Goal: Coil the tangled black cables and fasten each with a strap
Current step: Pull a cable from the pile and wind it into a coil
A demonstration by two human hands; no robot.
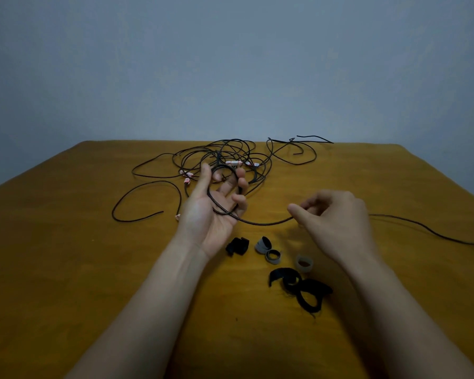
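Note:
A tangle of black cables (225, 157) with white-and-red tagged ends lies at the far middle of the table. My left hand (216, 212) is palm up with a loop of one black cable (260, 222) wound around its fingers. That cable runs right to my right hand (337, 217), which pinches it between thumb and fingers, then trails off to the right table edge. Several straps lie near me: a black one (237, 246), grey rolled ones (268, 248), a pale ring (304, 263) and larger black straps (304, 289).
The yellow-brown table (66, 269) ends at a plain grey wall behind. A loose black cable (148, 198) curls at the left of the tangle. Another strand (301, 149) lies at the back right.

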